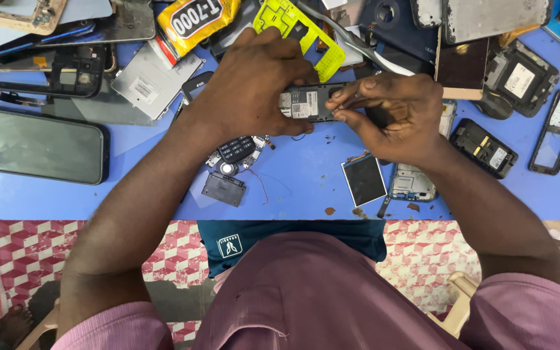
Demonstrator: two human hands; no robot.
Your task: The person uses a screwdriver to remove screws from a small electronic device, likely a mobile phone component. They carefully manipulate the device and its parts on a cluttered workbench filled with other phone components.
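The left hand [251, 87] wraps around the left end of a small dark phone body [309, 104], holding it back-side up just above the blue table [293, 188]; the right hand [390, 113] pinches at the phone's right end, thumb and forefinger closed together on what seems to be a small part or edge, though the fingers hide exactly what they grip. The open back shows a pale label in the battery bay.

To do this well, the left hand should keep the body level and steady, its grip on the sides and not over the bay; the right fingertips should work with light, even pressure at the edge, since thin plastic clips and thin leads give way easily. Keeping the phone low over the table means any small piece that drops lands close by.

Directly beneath the hands lie a loose keypad [236, 149], a small dark module [223, 188] with a thin red wire [262, 186], and a small display panel [363, 179]; these are near enough to be swept aside by a wrist, so movements should stay short. A large smartphone [34, 144] rests well apart at the left; a yellow glue tube [192, 21] and more phone shells crowd the far edge.
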